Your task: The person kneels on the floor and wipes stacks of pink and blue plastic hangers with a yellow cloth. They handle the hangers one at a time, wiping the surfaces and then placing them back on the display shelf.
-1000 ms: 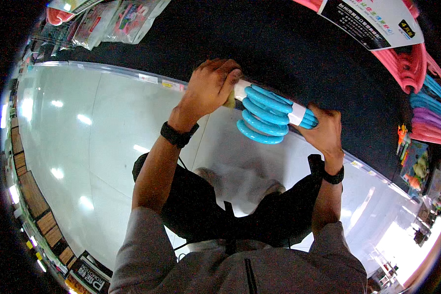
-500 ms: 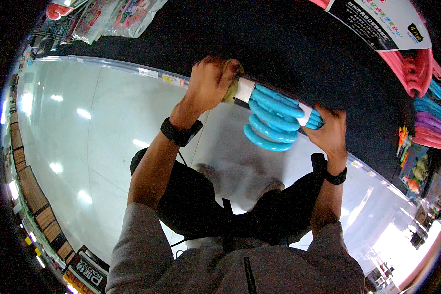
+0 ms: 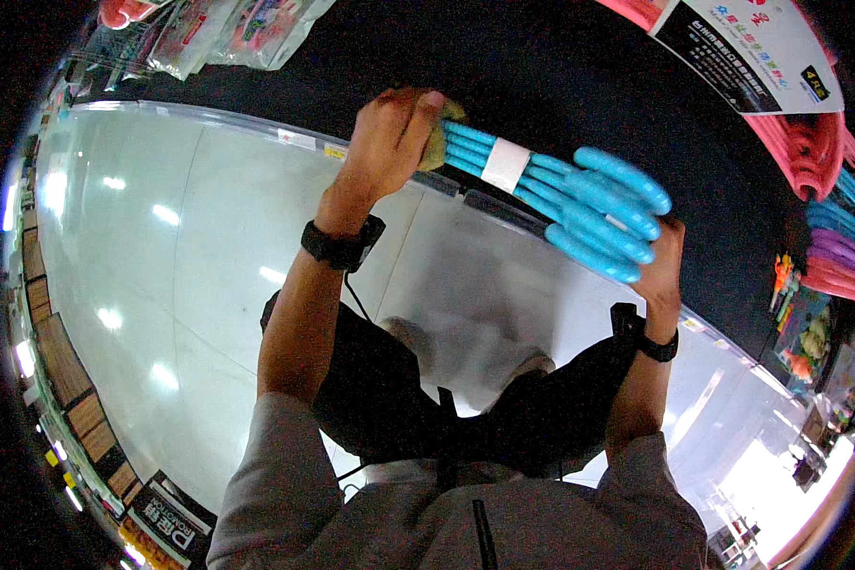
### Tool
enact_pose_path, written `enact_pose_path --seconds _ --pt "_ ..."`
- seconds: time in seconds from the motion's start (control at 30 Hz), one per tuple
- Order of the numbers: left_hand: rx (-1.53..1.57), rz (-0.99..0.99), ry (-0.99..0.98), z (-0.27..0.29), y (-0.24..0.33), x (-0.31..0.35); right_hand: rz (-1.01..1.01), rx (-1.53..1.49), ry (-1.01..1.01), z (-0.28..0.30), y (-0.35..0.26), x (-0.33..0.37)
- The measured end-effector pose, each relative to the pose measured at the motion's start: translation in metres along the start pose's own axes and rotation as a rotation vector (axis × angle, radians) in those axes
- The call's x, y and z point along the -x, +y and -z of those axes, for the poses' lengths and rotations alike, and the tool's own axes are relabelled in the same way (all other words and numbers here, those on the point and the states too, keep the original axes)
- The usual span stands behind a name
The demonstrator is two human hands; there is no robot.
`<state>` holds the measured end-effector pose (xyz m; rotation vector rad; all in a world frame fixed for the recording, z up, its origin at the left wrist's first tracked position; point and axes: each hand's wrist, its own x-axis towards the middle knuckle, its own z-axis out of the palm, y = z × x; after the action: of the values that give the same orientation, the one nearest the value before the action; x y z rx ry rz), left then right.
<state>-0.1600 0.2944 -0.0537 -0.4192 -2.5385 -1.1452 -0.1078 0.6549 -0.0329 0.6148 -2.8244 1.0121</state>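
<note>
A bundle of light-blue clothes hangers (image 3: 551,180), bound by a white band (image 3: 505,164), is held up slantwise between my two hands, over the shelf edge. My left hand (image 3: 385,138) is closed round a yellow-green cloth (image 3: 434,150), which presses against the bundle's left end. At the other end my right hand (image 3: 665,271) grips the bundle from behind; most of its fingers are hidden by the thick blue loops.
A dark shelf (image 3: 399,57) with a price-tag rail (image 3: 294,139) runs across in front of me. Pink hangers (image 3: 812,157) with a white card (image 3: 731,57) hang at upper right, coloured stacks below them. Clear-bagged goods (image 3: 256,33) are at upper left. Pale shiny floor (image 3: 228,228) lies below.
The hanger bundle has been turned, so its thick loops now point to the right rather than toward me. My left hand and the cloth have shifted slightly left.
</note>
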Motion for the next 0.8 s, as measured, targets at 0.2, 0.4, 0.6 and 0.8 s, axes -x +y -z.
enact_pose_path --seconds 0.2,0.4,0.6,0.8 --pt "-0.099 -0.034 0.081 -0.009 -0.028 0.0 -0.097 -0.016 -0.089 -0.01 0.007 0.006" --pt "1.356 0.497 0.291 0.015 -0.112 0.008 -0.085 0.013 -0.021 -0.012 0.015 0.007" --pt "1.279 0.599 0.452 0.049 -0.127 0.022 -0.558 -0.556 0.049 -0.015 0.018 0.008" --pt "1.961 0.526 0.064 0.007 -0.082 0.015 -0.412 -0.577 0.025 -0.054 -0.002 0.004"
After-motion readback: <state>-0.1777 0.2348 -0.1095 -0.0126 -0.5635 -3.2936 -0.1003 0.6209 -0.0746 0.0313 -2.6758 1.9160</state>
